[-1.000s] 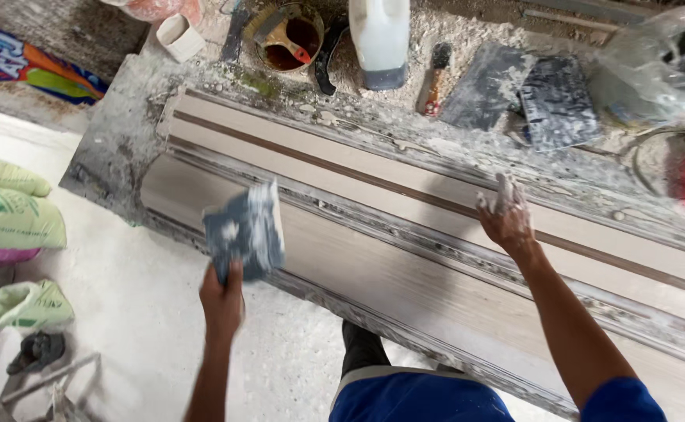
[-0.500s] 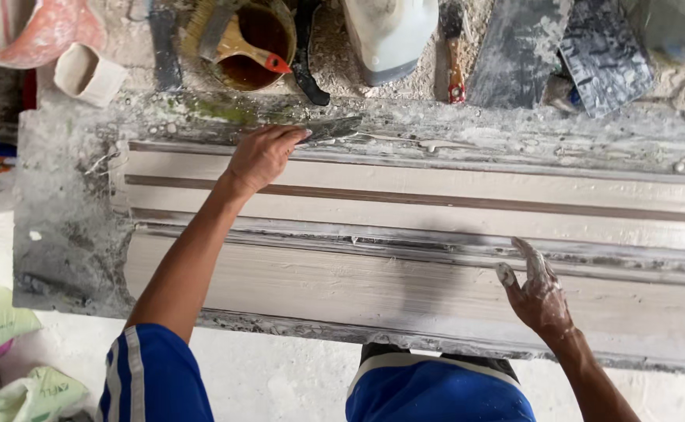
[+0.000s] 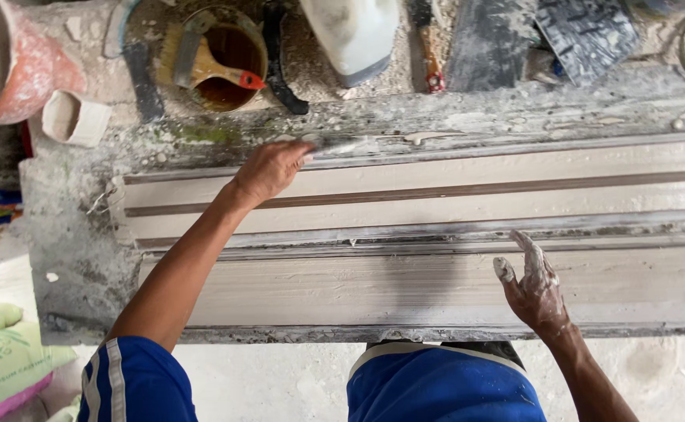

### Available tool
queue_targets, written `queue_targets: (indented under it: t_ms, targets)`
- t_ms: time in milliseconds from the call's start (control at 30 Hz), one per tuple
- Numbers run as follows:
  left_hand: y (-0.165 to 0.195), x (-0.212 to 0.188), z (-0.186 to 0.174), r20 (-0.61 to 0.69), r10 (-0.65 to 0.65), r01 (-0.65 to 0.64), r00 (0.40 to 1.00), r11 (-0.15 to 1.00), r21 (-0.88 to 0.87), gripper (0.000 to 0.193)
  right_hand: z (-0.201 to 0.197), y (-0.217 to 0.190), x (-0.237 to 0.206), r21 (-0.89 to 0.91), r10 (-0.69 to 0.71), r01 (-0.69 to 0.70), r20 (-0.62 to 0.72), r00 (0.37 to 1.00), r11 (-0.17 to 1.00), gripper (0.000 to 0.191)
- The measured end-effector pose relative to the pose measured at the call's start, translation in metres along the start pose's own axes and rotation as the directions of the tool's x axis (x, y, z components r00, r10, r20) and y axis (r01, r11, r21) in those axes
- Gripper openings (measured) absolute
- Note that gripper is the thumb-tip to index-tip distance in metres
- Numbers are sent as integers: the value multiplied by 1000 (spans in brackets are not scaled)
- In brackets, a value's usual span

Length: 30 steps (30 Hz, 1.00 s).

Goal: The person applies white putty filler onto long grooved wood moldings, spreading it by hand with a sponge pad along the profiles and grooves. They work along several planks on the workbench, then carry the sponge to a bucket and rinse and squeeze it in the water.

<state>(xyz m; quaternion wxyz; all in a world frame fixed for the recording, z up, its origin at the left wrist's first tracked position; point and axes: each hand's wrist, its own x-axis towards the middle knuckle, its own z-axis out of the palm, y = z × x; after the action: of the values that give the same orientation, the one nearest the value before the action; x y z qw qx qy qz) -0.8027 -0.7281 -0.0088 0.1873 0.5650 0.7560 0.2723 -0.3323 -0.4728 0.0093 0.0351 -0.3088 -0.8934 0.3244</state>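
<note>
Behind moulding: bucket, jug.

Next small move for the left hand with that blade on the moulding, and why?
Probably draw the scraper blade rightward along the moulding's top ledge. The left hand holds it flat at the ledge's left end, and wet plaster smears lie just ahead. The right hand is plaster-coated and open.

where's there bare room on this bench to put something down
The broad flat front band of the moulding lies bare between the left arm and the right hand. The bench's left end is bare too. The back edge is crowded: bucket, jug, trowels.
</note>
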Motion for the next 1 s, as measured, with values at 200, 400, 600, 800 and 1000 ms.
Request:
queue_targets:
  t_ms: [200, 400, 600, 800, 1000]
  targets:
    - [21, 78, 16, -26, 21, -23, 999, 997, -71, 26, -5, -9, -1, 15, 86, -86, -8, 996, 996, 59]
    - [43, 124, 66, -106, 365, -350, 925, 927, 135, 22, 0, -18, -12, 152, 187, -184, -1, 982, 971, 61]
    - [57, 86, 94, 44, 395, -388, 918, 865, 318, 37, 14, -27, -21, 170, 224, -217, -20, 974, 961, 62]
    - [51, 75, 95, -22, 357, -346, 934, 916, 205, 30, 26, -33, -22, 97, 108, -99, -90, 990, 990, 60]
    - [29, 105, 65, 210, -142, 139, 967, 990, 29, 29, 21, -29, -21, 170, 147, -119, -167, 975, 978, 59]
